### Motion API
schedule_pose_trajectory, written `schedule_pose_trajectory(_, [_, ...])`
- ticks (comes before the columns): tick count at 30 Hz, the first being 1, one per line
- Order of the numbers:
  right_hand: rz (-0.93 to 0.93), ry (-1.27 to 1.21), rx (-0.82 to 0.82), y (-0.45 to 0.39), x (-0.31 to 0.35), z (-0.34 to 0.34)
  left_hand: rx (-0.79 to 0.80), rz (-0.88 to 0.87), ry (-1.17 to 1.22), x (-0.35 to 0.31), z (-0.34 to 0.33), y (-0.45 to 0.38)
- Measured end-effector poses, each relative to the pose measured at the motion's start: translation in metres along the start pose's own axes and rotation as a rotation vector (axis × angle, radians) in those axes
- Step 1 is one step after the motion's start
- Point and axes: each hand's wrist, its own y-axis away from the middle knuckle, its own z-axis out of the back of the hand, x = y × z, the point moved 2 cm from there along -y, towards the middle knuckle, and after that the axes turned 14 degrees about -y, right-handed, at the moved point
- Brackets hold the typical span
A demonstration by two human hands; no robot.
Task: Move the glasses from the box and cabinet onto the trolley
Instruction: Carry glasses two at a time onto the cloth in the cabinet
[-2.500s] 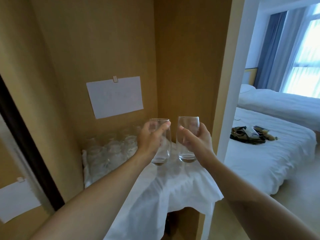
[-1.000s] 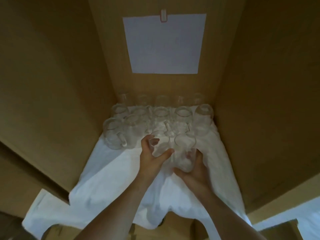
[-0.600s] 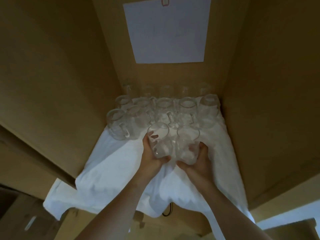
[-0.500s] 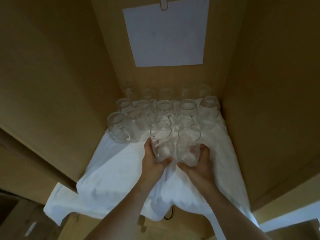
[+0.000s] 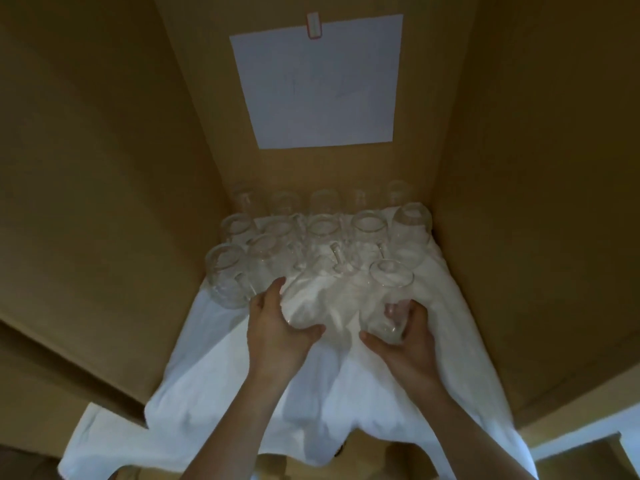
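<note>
Both hands reach into a wooden alcove, each wrapped around its own clear, smooth, round-bellied glass tumbler. The left hand curls round the left tumbler, which is blurred and hard to make out against the cloth; the right hand cups the right tumbler from below and behind, its open rim tilted toward the back wall. The two hands are near each other but not touching. Both tumblers sit low over a rumpled white cloth that covers the surface and hangs in soft folds over its front edge. Behind them, a cluster of glasses stands in rows against the back, several with handles like mugs, all transparent with thick rims. The alcove walls are matte tan wood panels. A plain white sheet of paper is fixed to the back panel by a small clip at its top edge.
</note>
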Motion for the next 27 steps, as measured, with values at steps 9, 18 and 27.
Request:
schedule_pose_trajectory(9, [0.036,0.037,0.005,0.001,0.000,-0.002,-0.050,-0.250,-0.430,-0.029,0.029,-0.023])
schedule_pose_trajectory(18, [0.102,0.045,0.011,0.003,0.004,-0.004,0.151,-0.406,-0.532,-0.062,0.014,-0.069])
schedule_pose_trajectory(27, [0.087,0.008,-0.117,-0.007,0.049,0.010,0.211,-0.466,-0.431,-0.058,-0.001,-0.091])
